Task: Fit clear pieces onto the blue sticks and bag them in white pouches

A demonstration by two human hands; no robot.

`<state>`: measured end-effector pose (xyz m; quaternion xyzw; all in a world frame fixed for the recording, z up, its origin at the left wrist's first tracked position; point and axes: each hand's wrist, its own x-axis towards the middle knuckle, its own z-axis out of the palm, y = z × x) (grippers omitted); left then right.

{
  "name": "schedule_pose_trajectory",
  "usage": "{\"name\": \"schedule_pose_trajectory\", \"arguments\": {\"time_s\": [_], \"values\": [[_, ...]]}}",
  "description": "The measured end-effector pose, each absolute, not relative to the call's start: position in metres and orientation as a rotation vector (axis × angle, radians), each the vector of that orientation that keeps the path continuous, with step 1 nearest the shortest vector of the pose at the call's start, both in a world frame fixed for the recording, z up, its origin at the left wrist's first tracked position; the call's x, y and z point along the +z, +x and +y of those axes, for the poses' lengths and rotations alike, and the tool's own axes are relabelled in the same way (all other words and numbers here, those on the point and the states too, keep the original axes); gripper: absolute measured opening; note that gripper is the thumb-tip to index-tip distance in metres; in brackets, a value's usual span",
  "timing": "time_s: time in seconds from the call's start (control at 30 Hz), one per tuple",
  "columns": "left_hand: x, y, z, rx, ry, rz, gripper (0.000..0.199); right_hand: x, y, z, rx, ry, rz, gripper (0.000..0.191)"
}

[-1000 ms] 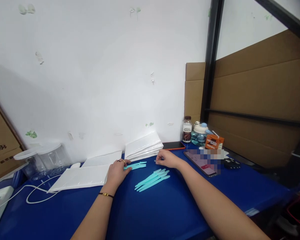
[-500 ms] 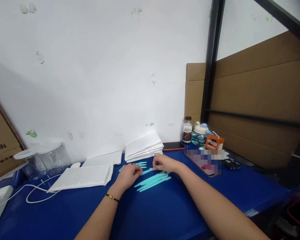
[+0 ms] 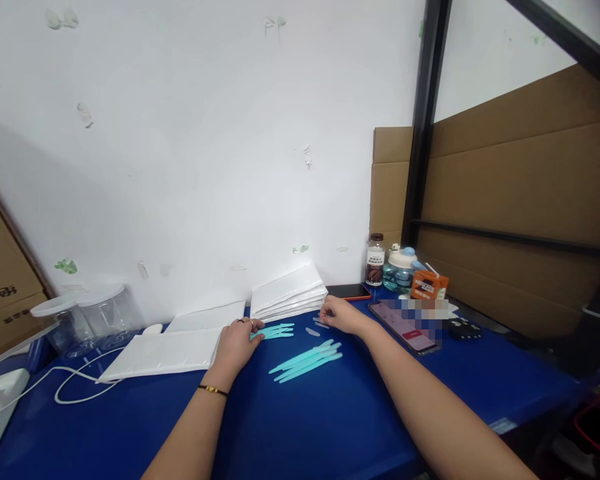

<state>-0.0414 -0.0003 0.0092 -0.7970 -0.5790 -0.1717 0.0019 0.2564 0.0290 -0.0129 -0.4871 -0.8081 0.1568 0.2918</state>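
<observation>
My left hand [image 3: 239, 343] is closed at the handle ends of a small group of slim turquoise sticks [image 3: 279, 331] that look like eyebrow razors; its thumb and fingers partly cover them. Nearer to me, a second bunch of turquoise razors [image 3: 307, 361] lies slantwise on the blue table. Over on the right, my right hand [image 3: 341, 314] has its fingers pinched together low over the table, at a small clear blade cap [image 3: 321, 323]. Another clear cap [image 3: 312, 331] lies just left of it.
White packets form a stack [image 3: 287, 293] by the wall, with another white packet [image 3: 160, 352] at left. Clear tubs [image 3: 107, 320] and a white cable [image 3: 63, 393] are farther left. Phones [image 3: 405, 327], a brown-capped bottle [image 3: 375, 260], a water bottle [image 3: 399, 273] and an orange drink carton [image 3: 430, 285] stand or lie right.
Both hands held one razor between them; now they are apart. My left hand has moved left to the far razor group, my right hand right and slightly back, uncovering clear caps.
</observation>
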Motion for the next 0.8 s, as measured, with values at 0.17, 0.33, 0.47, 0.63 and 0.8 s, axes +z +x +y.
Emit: {"name": "schedule_pose_trajectory", "arguments": {"time_s": [0.17,0.33,0.47,0.63,0.8], "values": [[0.014,-0.019,-0.016,-0.637,-2.809,-1.684,0.027,-0.001,0.244,0.013,0.846,-1.18,-2.457,0.026],[0.012,-0.004,-0.025,-0.561,-2.998,-1.63,0.032,-0.002,0.234,0.01,0.885,-1.132,-2.473,0.025],[0.008,-0.005,-0.019,-0.498,-2.967,-1.602,0.022,-0.006,0.23,0.011,0.865,-1.131,-2.34,0.023],[0.009,-0.01,-0.016,-0.602,-2.813,-1.617,0.023,-0.002,0.228,0.01,0.816,-1.114,-2.228,0.02],[0.014,-0.007,-0.016,-0.586,-2.815,-1.647,0.029,0.002,0.225,0.007,0.875,-1.051,-2.148,0.021]]}}
